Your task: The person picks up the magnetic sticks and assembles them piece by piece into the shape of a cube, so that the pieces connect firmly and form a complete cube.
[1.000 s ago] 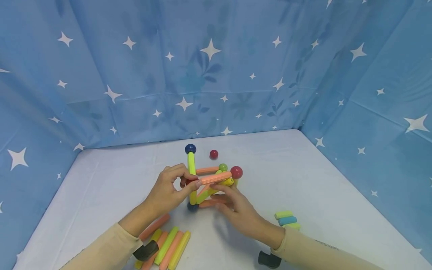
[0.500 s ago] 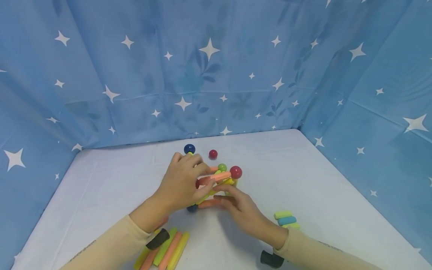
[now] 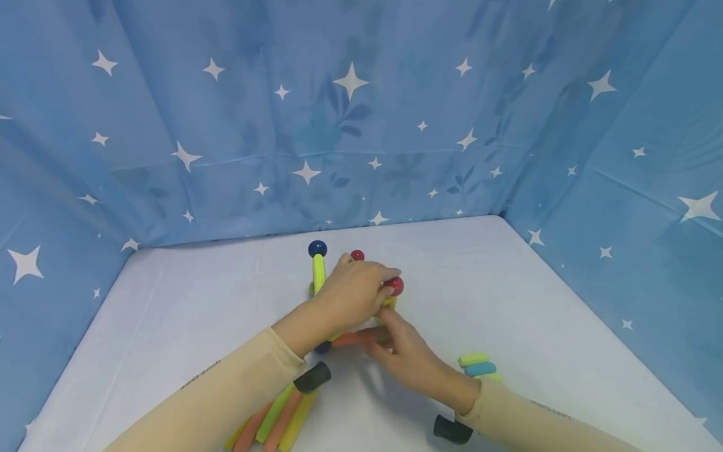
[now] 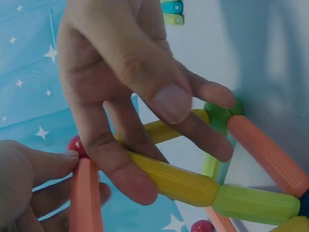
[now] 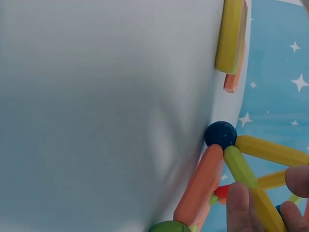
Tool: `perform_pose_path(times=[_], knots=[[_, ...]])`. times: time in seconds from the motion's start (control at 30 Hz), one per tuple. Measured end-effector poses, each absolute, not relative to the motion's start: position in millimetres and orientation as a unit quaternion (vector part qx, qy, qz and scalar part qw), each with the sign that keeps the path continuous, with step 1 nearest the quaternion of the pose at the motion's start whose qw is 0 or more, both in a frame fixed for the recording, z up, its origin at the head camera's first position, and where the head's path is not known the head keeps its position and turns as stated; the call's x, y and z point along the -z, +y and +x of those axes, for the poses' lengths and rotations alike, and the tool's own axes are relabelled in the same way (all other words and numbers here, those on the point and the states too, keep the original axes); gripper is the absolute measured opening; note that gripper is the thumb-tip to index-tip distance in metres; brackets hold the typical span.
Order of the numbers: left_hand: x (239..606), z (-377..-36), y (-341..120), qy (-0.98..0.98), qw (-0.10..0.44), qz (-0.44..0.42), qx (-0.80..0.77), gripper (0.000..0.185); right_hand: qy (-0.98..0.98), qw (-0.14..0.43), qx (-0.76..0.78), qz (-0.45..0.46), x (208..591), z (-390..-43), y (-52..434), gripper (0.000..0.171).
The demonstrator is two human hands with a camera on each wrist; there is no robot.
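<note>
Covering the table (image 3: 508,295) is a pale grey-white cloth, and blue fabric printed with white stars (image 3: 350,81) walls it in at the back and on both sides. Toward twelve o'clock of the tabletop stands a frame of rods and balls (image 3: 324,295): a yellow-green rod upright with a dark blue ball (image 3: 317,248) on top, a dark red ball (image 3: 395,285) at its right corner, an orange rod (image 3: 353,339) lying along its near bottom edge. A loose red ball (image 3: 357,255) sits just behind the frame.

The left hand (image 3: 353,295) is draped over the top of the frame and hides most of it from the head view; the left wrist view shows its fingers (image 4: 120,169) lying nearly straight across a yellow rod (image 4: 178,181), touching rather than curled around it. The right hand (image 3: 403,351) rests at the frame's near side, at about five o'clock from it, fingertips (image 5: 241,203) against the rods; whether they pinch one I cannot tell.

At seven o'clock, partly under the left sleeve, lies a heap of spare orange, green and yellow rods (image 3: 277,417). At four o'clock, well apart from the frame, a small stack of short pieces (image 3: 479,367) sits beside the right forearm.
</note>
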State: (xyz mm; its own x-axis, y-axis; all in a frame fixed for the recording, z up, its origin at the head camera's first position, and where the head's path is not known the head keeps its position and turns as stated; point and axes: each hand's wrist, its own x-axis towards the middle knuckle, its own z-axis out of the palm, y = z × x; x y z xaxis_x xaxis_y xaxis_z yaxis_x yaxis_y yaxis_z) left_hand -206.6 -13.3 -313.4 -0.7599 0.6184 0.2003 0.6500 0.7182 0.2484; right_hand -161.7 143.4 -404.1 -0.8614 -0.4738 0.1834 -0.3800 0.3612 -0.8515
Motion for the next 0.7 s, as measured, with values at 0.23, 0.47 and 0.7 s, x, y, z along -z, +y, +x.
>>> perform_pose_path(times=[0.23,0.47,0.7], knots=[[318,-208,-16,-0.913,0.049,-0.345,0.213,0.035,0.824,0.074,0.504,-0.247,400,-162,141,0.067],[317,-207,-25,-0.908,0.045,-0.35,0.227,0.034,0.834,0.128,0.479,-0.242,396,-157,144,0.072],[303,-201,-60,-0.921,0.086,-0.321,0.202,0.034,0.898,0.101,0.331,-0.273,388,-147,153,0.049]])
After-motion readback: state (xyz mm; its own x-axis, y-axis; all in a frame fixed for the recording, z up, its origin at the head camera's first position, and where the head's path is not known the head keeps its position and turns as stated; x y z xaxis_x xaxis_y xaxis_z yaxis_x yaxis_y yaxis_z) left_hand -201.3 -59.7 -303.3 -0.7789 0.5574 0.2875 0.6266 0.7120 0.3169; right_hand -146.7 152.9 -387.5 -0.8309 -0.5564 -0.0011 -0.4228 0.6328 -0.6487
